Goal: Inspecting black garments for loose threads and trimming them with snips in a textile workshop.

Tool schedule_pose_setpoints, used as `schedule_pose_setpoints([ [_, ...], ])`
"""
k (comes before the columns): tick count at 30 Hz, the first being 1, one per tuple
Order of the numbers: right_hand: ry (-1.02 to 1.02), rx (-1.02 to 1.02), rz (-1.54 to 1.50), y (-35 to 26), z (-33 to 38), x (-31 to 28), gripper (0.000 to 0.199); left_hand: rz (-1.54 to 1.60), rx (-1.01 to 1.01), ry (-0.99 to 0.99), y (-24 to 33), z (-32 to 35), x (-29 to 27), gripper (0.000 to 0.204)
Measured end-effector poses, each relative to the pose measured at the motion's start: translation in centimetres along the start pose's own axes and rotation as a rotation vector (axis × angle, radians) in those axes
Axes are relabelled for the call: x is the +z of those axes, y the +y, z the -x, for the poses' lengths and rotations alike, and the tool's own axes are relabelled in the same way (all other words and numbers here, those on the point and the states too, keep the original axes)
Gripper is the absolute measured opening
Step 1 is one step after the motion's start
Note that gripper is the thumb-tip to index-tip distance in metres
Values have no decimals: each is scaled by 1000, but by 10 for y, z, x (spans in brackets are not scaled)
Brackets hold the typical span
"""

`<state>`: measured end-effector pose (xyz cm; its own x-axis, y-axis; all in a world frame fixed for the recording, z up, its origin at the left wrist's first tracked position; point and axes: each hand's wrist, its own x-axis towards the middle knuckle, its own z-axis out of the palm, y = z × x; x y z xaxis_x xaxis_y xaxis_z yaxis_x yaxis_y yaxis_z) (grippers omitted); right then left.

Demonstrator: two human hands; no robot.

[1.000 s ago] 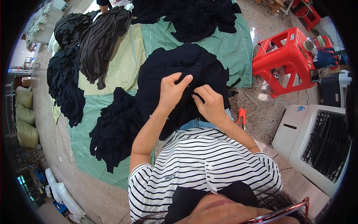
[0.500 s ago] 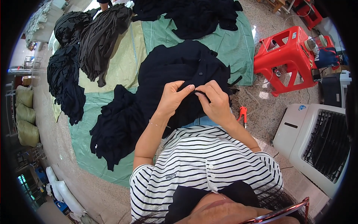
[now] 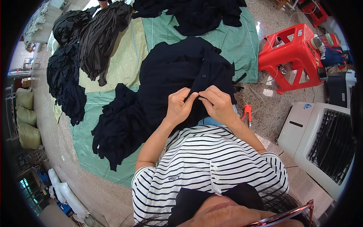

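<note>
A dark navy knit garment [image 3: 170, 68] with a buttoned front strip lies heaped over my lap. My left hand [image 3: 179, 104] pinches the edge of its button strip between thumb and fingers. Close beside it, my right hand [image 3: 216, 104] grips the same edge, the fingertips of both hands almost meeting. A dark button [image 3: 204, 76] shows on the strip just above my hands. What lies between the fingertips is too small to make out. Another dark garment pile [image 3: 119, 125] sits to the left, against the one I hold.
Green sheeting [image 3: 90, 147] covers the floor, with black and brown garment heaps [image 3: 102, 38] at the far left and more dark clothing [image 3: 204, 15] at the back. On the right stand a red plastic stool [image 3: 287, 56], an orange-red air gun [image 3: 247, 112] and a white air cooler [image 3: 317, 140].
My hands have come closer together and slightly nearer to me along the garment's strip. The button above them shows more plainly now.
</note>
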<state>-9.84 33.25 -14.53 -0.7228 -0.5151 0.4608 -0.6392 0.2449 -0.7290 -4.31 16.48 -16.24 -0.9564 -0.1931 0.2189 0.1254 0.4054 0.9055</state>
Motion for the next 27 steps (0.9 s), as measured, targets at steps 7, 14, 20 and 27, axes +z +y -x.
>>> schedule_pose_setpoints([
  [7,2,42,-47,9,3,-1,18,-78,62,-100,15,3,-6,12],
  [14,16,131,-140,5,1,1,18,567,-568,-45,1,14,5,7],
  [20,32,235,-213,3,5,1,15,766,-644,67,6,13,18,6],
  [27,-48,692,-676,14,10,7,10,416,-223,46,-7,22,18,5],
])
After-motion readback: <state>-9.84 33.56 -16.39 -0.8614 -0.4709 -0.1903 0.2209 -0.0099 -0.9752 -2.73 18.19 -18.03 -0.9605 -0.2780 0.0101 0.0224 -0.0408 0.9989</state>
